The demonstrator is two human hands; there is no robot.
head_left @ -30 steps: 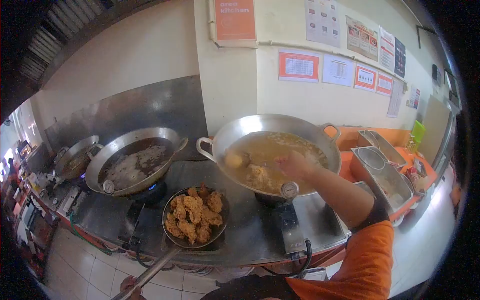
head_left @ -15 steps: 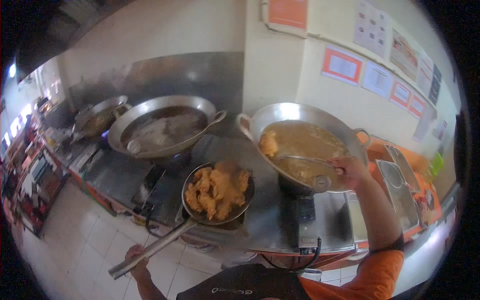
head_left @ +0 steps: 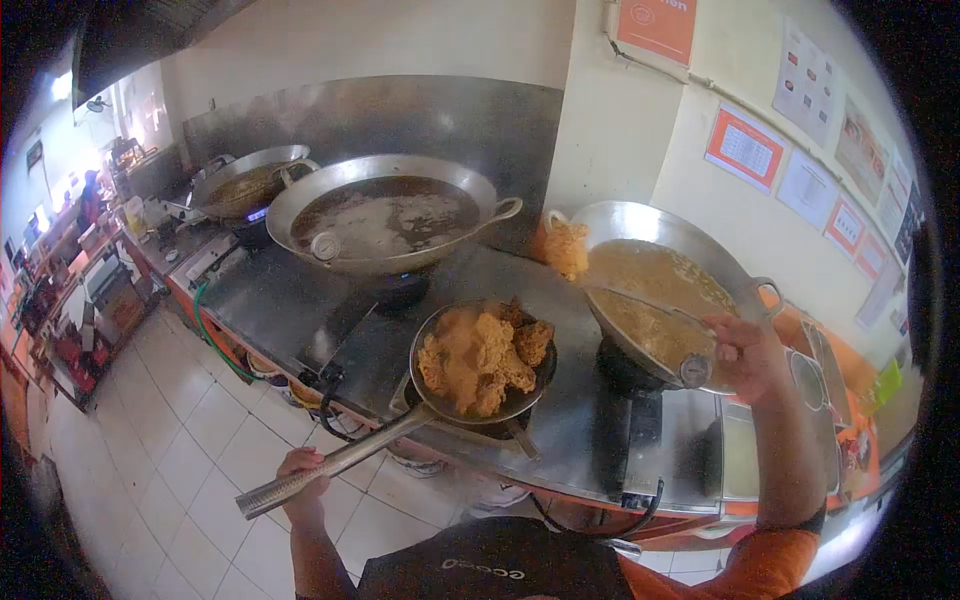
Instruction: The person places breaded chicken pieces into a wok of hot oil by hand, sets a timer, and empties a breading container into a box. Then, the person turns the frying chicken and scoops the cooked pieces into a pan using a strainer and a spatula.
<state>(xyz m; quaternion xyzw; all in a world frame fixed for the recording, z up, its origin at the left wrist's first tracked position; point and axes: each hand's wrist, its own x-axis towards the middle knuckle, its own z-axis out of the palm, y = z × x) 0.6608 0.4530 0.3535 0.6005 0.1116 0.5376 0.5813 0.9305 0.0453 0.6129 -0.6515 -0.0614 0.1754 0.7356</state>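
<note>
My left hand (head_left: 304,474) is closed round the thick metal handle of a round strainer (head_left: 415,408). Several pieces of fried chicken (head_left: 490,362) lie heaped in it, with a haze like steam over them. Whether its bottom is mesh cannot be made out. In my right hand (head_left: 742,355) are long metal tongs (head_left: 650,301), reaching left over the right wok (head_left: 640,220). At their far end, a piece of fried chicken (head_left: 567,250) is above the wok's left rim. Brown oil with some foam fills this wok, and a round thermometer dial (head_left: 694,371) sits at its front rim.
A second wok (head_left: 390,170) of dark, foamy oil stands left of centre on the steel counter (head_left: 330,310). Farther left is a smaller wok (head_left: 255,160) beside a flame. Metal trays (head_left: 740,450) line the right side, below papers (head_left: 745,148) on the wall.
My right hand has lifted the chicken piece with the tongs from inside the right wok to its left rim. The view has swung left; my left hand still holds the strainer.
</note>
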